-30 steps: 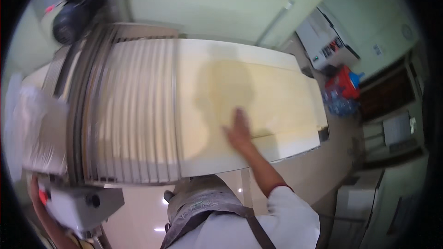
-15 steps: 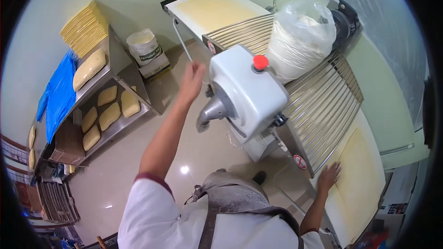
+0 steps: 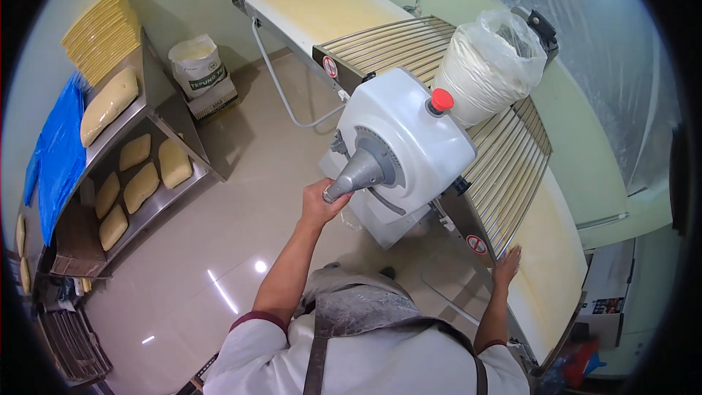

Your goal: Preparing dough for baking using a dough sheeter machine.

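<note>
A dough sheeter with a white housing [image 3: 409, 139] stands in front of me. Its grey lever [image 3: 358, 174] points down to the left, and my left hand [image 3: 322, 202] is closed around the lever's end. My right hand [image 3: 507, 266] lies on the near edge of the right-hand belt [image 3: 559, 249], fingers stretched out and holding nothing. Those fingertips are beside the lower end of the right barred metal guard [image 3: 504, 175]. A red knob [image 3: 441, 100] sits on top of the housing. The far belt [image 3: 314, 4] has a yellowish surface.
A clear bag of white powder [image 3: 482, 66] stands on the machine behind the housing. At the left, a steel table [image 3: 164, 121] carries wrapped dough slabs [image 3: 110, 106], a blue plastic sheet [image 3: 55, 150] and stacked yellow sheets [image 3: 102, 33]. A white sack [image 3: 197, 66] stands beyond it.
My left hand has come down and taken hold of the lever. My right hand has drawn its fingers together near the guard. The sheet edge on the right belt no longer shows. The view has shifted.
</note>
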Action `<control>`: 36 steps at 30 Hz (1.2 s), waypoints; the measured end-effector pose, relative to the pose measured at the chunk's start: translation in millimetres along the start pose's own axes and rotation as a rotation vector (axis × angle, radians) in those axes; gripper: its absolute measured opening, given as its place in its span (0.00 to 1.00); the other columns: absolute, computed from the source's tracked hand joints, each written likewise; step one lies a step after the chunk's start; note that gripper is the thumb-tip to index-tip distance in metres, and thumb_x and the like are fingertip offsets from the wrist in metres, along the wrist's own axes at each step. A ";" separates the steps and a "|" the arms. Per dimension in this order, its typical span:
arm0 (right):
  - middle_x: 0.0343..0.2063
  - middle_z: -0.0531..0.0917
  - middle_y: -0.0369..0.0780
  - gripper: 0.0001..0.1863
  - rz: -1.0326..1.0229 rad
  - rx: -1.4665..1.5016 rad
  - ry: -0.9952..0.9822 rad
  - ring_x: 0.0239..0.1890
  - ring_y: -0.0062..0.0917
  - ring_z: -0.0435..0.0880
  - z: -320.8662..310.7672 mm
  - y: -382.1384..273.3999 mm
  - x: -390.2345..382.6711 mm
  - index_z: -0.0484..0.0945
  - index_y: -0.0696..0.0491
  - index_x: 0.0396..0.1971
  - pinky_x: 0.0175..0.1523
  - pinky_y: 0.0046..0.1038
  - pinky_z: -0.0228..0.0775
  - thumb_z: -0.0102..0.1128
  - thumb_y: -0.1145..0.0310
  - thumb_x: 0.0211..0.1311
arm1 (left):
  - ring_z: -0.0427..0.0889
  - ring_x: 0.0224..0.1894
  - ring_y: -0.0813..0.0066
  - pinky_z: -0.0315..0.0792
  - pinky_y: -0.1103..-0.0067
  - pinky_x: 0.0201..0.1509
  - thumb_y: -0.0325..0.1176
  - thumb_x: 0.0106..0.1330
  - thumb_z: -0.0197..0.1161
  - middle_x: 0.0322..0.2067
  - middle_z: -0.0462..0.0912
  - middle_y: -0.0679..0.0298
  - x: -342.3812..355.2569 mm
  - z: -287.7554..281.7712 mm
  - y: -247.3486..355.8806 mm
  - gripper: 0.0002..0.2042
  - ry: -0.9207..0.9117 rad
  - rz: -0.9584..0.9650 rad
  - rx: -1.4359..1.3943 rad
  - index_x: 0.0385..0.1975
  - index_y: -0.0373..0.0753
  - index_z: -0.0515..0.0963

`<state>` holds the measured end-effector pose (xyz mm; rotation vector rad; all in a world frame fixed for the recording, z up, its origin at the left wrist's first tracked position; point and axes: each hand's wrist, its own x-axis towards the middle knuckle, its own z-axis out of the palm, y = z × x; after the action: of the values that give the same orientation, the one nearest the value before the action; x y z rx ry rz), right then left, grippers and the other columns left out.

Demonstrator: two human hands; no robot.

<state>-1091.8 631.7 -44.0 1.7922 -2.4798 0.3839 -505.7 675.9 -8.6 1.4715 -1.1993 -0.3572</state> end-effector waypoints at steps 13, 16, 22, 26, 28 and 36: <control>0.66 0.58 0.52 0.28 -0.120 0.294 -0.025 0.70 0.43 0.54 11.6 -4.9 21.1 0.54 0.60 0.66 0.72 0.39 0.43 0.37 0.61 0.71 | 0.79 0.17 0.61 0.72 0.73 0.24 0.38 0.44 0.75 0.15 0.78 0.56 -1.5 3.0 2.8 0.15 0.042 0.033 0.019 0.18 0.36 0.76; 0.66 0.59 0.52 0.28 -0.204 0.207 0.015 0.69 0.42 0.55 13.3 -0.5 22.7 0.54 0.61 0.66 0.72 0.38 0.44 0.40 0.65 0.69 | 0.79 0.18 0.62 0.72 0.73 0.24 0.39 0.45 0.75 0.15 0.78 0.56 -0.1 2.2 7.6 0.15 0.026 0.029 0.007 0.18 0.37 0.76; 0.62 0.65 0.51 0.31 0.121 0.491 0.159 0.67 0.43 0.60 -14.0 -5.4 27.7 0.58 0.61 0.64 0.70 0.37 0.49 0.53 0.76 0.59 | 0.79 0.20 0.59 0.72 0.72 0.26 0.40 0.47 0.75 0.17 0.79 0.56 -0.6 -1.1 5.6 0.14 -0.054 0.027 -0.021 0.21 0.38 0.77; 0.59 0.69 0.49 0.28 -0.047 0.417 0.490 0.64 0.40 0.65 -76.2 -90.0 27.7 0.63 0.61 0.61 0.68 0.36 0.52 0.54 0.75 0.59 | 0.79 0.20 0.58 0.72 0.72 0.27 0.40 0.48 0.74 0.18 0.79 0.56 -1.0 -3.5 6.5 0.14 -0.068 0.024 -0.037 0.21 0.38 0.78; 0.59 0.70 0.48 0.26 -0.161 0.582 0.496 0.63 0.37 0.66 -107.4 -172.9 17.7 0.64 0.60 0.60 0.68 0.35 0.52 0.54 0.74 0.61 | 0.79 0.20 0.57 0.72 0.72 0.27 0.40 0.49 0.73 0.18 0.79 0.56 3.1 -4.3 7.5 0.13 -0.120 0.030 -0.058 0.22 0.38 0.78; 0.61 0.67 0.47 0.25 -0.506 1.280 0.281 0.66 0.34 0.61 -137.9 -387.0 -43.8 0.64 0.62 0.60 0.71 0.36 0.45 0.48 0.65 0.66 | 0.81 0.29 0.61 0.73 0.72 0.35 0.45 0.53 0.70 0.26 0.80 0.55 20.9 -27.2 -2.6 0.17 -0.423 0.023 -0.201 0.32 0.37 0.78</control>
<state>-726.9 590.8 145.4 2.2608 -1.4379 2.2796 -474.4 673.7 5.6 1.2398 -1.4636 -0.7785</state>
